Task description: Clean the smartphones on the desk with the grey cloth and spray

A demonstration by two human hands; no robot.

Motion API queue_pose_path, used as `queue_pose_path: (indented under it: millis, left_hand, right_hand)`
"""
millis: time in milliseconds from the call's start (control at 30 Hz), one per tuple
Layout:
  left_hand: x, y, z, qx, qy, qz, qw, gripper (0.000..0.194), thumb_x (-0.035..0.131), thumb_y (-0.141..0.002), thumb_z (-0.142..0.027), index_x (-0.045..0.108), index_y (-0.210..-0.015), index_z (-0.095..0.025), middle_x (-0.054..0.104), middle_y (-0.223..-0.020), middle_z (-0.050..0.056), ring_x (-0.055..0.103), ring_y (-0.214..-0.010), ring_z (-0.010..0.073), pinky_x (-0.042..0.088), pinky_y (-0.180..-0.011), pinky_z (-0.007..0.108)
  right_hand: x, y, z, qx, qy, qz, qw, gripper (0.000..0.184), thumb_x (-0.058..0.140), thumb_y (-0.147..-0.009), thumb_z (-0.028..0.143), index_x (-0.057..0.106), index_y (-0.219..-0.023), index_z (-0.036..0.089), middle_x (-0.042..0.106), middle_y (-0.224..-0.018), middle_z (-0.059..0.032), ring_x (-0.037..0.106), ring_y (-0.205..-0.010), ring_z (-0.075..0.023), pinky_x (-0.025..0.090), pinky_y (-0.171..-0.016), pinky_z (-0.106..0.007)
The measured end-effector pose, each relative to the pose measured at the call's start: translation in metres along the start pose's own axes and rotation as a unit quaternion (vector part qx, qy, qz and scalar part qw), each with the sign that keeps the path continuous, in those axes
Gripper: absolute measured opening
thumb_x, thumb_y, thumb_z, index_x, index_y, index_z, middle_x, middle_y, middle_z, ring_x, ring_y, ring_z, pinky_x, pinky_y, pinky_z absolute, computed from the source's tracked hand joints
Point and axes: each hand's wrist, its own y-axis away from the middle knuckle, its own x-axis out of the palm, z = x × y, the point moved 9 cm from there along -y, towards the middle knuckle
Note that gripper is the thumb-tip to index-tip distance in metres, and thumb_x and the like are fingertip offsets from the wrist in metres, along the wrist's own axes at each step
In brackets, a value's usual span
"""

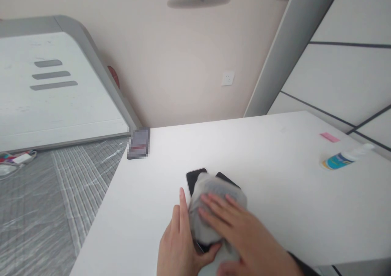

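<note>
A black phone [195,179] lies on the white table [275,178], mostly covered by a grey cloth [210,190]. My right hand [244,235] presses flat on the cloth with its fingers stretched out over the phone. My left hand [180,243] grips the phone's left edge and near end, fingers along the side and thumb under the cloth. A second dark phone corner [227,179] shows just behind the cloth.
A small spray bottle [345,158] lies on its side at the table's right, with a pink sticky note [329,137] behind it. A blurred-out small object [138,142] sits at the table's far left corner. A grey mattress [45,202] and white headboard [58,92] lie to the left.
</note>
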Motion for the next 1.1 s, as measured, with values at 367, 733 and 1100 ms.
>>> queue_pose_path:
  millis: [367,733,1100]
  left_hand:
    - [0.001,0.0,0.003,-0.012,0.016,0.007,1.0,0.146,0.085,-0.062,-0.016,-0.018,-0.165,-0.024,0.067,-0.112,0.006,0.075,-0.087,0.0282,0.062,-0.07,0.033]
    - [0.002,0.002,0.006,-0.012,0.009,0.014,1.0,0.149,0.084,-0.062,-0.009,-0.023,-0.164,-0.03,0.066,-0.131,0.013,0.076,-0.09,0.0277,0.063,-0.07,0.033]
    - [-0.002,0.0,0.001,-0.014,0.027,-0.001,1.0,0.153,0.091,-0.06,-0.018,-0.02,-0.165,-0.028,0.067,-0.116,0.006,0.075,-0.092,0.0294,0.064,-0.071,0.034]
  right_hand:
    - [-0.002,-0.001,-0.012,0.068,0.002,-0.022,0.997,0.079,0.058,-0.101,0.061,0.035,-0.164,0.018,0.04,-0.167,-0.0127,0.045,-0.152,-0.0326,0.046,-0.119,-0.05]
    - [0.004,-0.004,0.013,-0.037,-0.001,-0.015,0.999,0.062,0.056,-0.107,0.04,0.038,-0.163,0.023,0.049,-0.162,-0.0043,0.053,-0.146,-0.0228,0.05,-0.116,-0.037]
    - [0.002,0.0,-0.011,0.087,0.019,-0.007,0.996,0.087,0.058,-0.099,0.065,0.033,-0.165,0.014,0.034,-0.17,-0.015,0.04,-0.154,-0.0348,0.046,-0.119,-0.052]
